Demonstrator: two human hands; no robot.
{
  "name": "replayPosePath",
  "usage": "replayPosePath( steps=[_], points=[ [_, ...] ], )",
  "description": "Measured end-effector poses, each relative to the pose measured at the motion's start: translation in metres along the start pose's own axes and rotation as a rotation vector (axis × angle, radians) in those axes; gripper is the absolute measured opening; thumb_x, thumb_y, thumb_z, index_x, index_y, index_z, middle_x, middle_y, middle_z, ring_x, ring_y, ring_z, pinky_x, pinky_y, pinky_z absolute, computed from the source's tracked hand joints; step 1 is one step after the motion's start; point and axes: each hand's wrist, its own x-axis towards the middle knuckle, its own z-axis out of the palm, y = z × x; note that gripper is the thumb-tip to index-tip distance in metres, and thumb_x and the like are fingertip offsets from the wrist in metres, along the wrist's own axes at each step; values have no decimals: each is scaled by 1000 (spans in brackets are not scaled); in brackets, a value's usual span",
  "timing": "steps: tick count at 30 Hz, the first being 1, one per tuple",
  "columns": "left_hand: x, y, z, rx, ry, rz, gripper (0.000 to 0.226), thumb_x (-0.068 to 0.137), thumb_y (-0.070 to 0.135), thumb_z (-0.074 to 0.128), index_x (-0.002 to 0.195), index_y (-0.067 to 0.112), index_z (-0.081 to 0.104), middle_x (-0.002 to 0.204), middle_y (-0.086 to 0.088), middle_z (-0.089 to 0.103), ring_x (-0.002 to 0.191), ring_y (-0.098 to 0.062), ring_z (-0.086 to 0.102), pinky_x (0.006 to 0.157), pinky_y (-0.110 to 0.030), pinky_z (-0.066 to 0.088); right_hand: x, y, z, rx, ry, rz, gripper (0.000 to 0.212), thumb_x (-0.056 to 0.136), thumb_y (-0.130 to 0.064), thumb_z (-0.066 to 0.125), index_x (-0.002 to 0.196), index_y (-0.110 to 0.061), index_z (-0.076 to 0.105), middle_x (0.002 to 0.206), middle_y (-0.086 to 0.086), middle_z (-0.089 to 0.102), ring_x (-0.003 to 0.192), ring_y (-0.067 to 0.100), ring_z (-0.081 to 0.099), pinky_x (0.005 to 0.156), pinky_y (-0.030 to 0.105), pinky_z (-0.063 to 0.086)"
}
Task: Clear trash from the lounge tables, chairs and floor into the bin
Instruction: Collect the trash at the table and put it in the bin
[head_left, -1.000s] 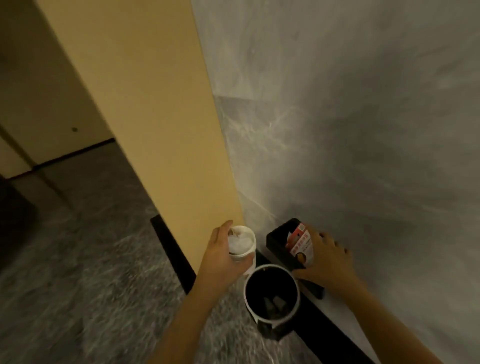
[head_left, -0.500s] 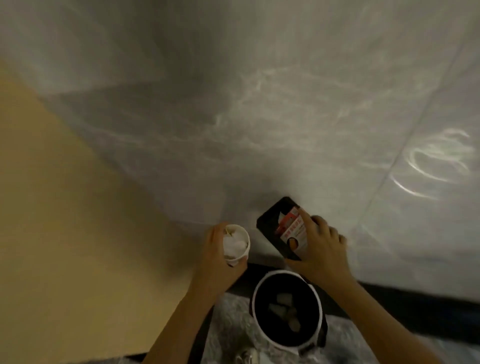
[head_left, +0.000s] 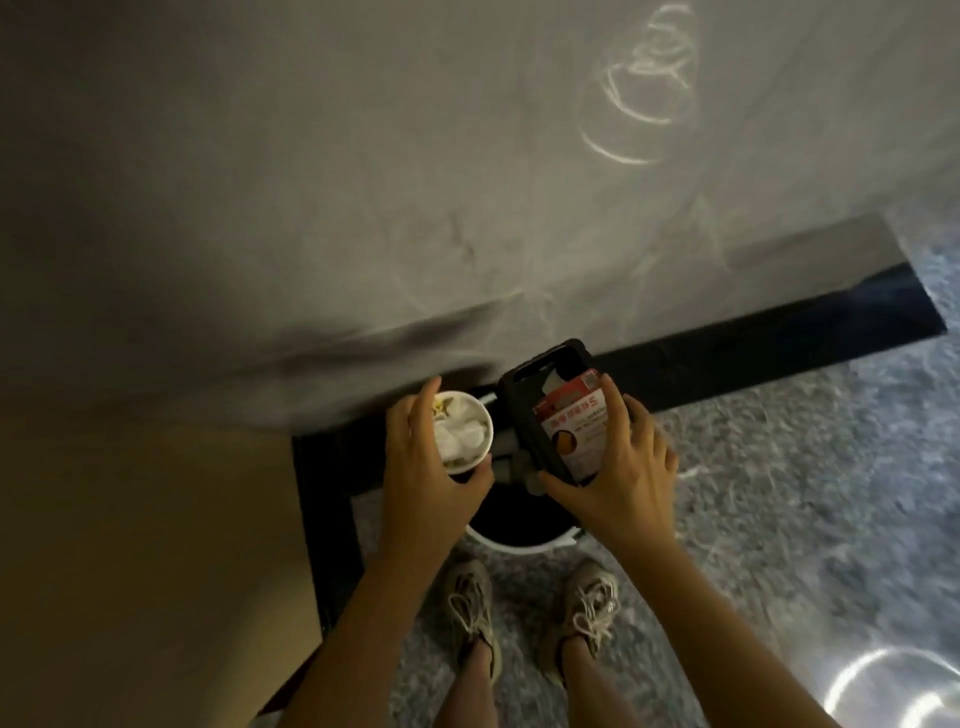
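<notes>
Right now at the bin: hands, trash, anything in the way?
Left hand grips cup of tissue. Right hand grips black tray with red packet. Both at bin mouth, not yet released. Mouth unobstructed.

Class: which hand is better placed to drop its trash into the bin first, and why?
Probably right. The right hand holds the black tray over the bin mouth; the left hand holds its cup at the rim.

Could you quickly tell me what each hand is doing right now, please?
Left hand: closed around a paper cup stuffed with tissue.
Right hand: closed on a black tray with a red packet.
</notes>
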Motion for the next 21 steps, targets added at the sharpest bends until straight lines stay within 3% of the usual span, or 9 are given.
replayPosePath(
  steps=[3, 7, 11, 13, 17, 21],
  points=[
    [-10, -31, 34, -9, -28, -44, 86, 63, 6, 82, 136, 9, 38, 127, -8, 39, 114, -5, 35, 85, 5, 29, -3, 21, 41, -14, 4, 43, 110, 60, -61, 71, 147, -23, 17, 142, 15, 34, 125, 35, 36, 100, 53, 30],
    [-17, -61, 61, 16, -81, -76, 86, 63, 8, 83, 137, 8, 38, 128, -13, 40, 115, -21, 46, 89, -15, 38, 3, 34, 81, -10, -28, 89, 111, 59, -60, 70, 148, -24, 14, 144, 14, 32, 125, 36, 36, 100, 52, 28],
    [-19, -76, 68, 27, -121, -93, 85, 64, 9, 83, 136, 8, 38, 129, -14, 40, 117, -26, 47, 86, -22, 41, 10, 41, 105, -49, -82, 135, 114, 61, -66, 68, 148, -29, 4, 153, 15, 16, 138, 36, 18, 109, 52, 16],
    [-21, -80, 66, 29, -132, -89, 84, 65, 11, 82, 136, 9, 39, 129, -13, 40, 116, -22, 46, 85, -17, 40, 7, 43, 107, -54, -75, 160, 112, 63, -64, 68, 148, -28, 7, 154, 14, 15, 140, 34, 14, 110, 52, 12],
    [-23, -81, 65, 6, -165, -62, 83, 66, 12, 82, 136, 10, 39, 127, -11, 40, 111, -8, 39, 76, 2, 35, -7, 42, 99, -52, 9, 153, 97, 66, -53, 71, 144, -19, 26, 147, 11, 32, 134, 30, 29, 108, 50, 21],
    [-23, -76, 71, -30, -213, -89, 84, 66, 11, 81, 138, 9, 36, 128, -11, 39, 113, -15, 45, 82, -17, 43, -17, 39, 92, -40, 27, 138, 87, 70, -49, 69, 142, -19, 30, 142, 7, 38, 130, 27, 34, 107, 47, 23]
  ],
)
